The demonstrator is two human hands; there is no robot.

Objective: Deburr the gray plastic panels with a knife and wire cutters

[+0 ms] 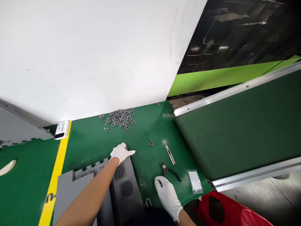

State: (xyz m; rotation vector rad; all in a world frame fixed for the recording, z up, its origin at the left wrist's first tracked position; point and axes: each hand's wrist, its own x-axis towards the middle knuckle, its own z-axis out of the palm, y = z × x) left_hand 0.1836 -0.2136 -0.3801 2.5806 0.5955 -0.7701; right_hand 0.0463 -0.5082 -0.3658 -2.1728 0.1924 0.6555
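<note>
My left hand (121, 153), in a white glove, lies at the far right corner of a grey plastic panel (128, 201) with round mesh grilles. Its fingers bend over the corner and the thumb sticks out to the right. My right hand (166, 194), also gloved, is curled right of the panel, just below the diagonal cutters (164, 166). A dark spot shows between its thumb and finger, too small to name. One cutter handle runs down to that hand; whether they touch is hidden. A U-shaped grey clip (148, 202) lies between the panel and my right hand.
A pile of grey clips (121, 117) lies by the white wall (94, 62). A utility knife (169, 153) and a clear-cased white card (195, 181) lie to the right, near a conveyor belt (246, 125). A white device (62, 129) and yellow tape (61, 155) are left. A red plastic object (232, 210) stands lower right.
</note>
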